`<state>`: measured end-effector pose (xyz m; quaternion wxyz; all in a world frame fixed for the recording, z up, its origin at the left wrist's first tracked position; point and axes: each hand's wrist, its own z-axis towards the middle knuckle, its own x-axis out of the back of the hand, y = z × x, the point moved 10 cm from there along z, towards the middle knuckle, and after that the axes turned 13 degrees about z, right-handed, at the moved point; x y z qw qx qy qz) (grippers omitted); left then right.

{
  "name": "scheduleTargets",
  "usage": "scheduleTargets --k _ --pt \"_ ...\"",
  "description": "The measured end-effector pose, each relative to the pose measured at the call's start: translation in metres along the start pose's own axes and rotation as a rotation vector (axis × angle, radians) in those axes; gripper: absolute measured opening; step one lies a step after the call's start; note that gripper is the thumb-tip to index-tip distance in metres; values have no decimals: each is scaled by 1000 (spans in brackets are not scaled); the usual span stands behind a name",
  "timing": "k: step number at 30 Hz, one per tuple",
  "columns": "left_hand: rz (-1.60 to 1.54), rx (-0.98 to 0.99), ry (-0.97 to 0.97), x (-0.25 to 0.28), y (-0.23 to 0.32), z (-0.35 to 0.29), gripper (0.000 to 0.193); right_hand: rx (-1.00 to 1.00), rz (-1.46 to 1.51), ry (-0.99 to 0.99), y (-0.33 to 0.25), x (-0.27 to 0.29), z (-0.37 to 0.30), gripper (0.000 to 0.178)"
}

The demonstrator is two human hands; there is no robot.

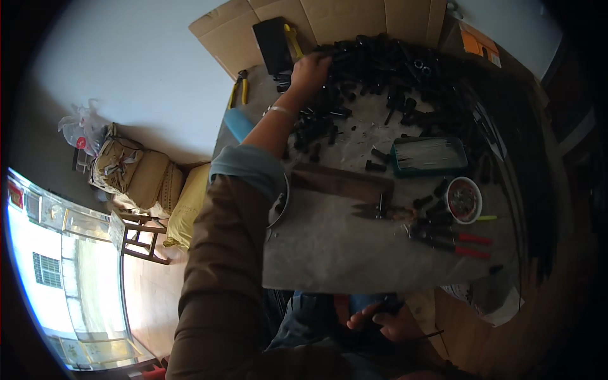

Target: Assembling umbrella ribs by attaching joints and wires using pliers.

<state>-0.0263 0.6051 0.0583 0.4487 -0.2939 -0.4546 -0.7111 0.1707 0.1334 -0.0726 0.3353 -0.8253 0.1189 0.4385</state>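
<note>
My left hand [310,71] reaches across the table to the near left edge of a large heap of black, short cylindrical parts [380,54]. Its fingers bend down among them, and the fingertips are hidden, so whether they grip one cannot be seen. Low by my lap, below the table's front edge, my right hand [394,324] is closed around a dark object [387,306]. A thin dark rod [432,334] sticks out beside that hand. The shadow there hides what kind of object it is.
On the grey table [329,259] lie a brown wooden block [342,183], red-handled pliers [472,246], a green tray of thin pale rods [429,155] and a white bowl [464,200]. Yellow-handled pliers [239,88] lie far left. Cardboard [361,18] stands behind the heap.
</note>
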Motion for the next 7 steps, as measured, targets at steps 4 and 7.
scheduleTargets --k 4,7 --pt "107 -99 137 -53 15 44 44 -30 -206 -221 -10 -8 9 26" --pt "377 -95 -310 -67 36 24 64 -75 -63 -394 -1 11 15 35"
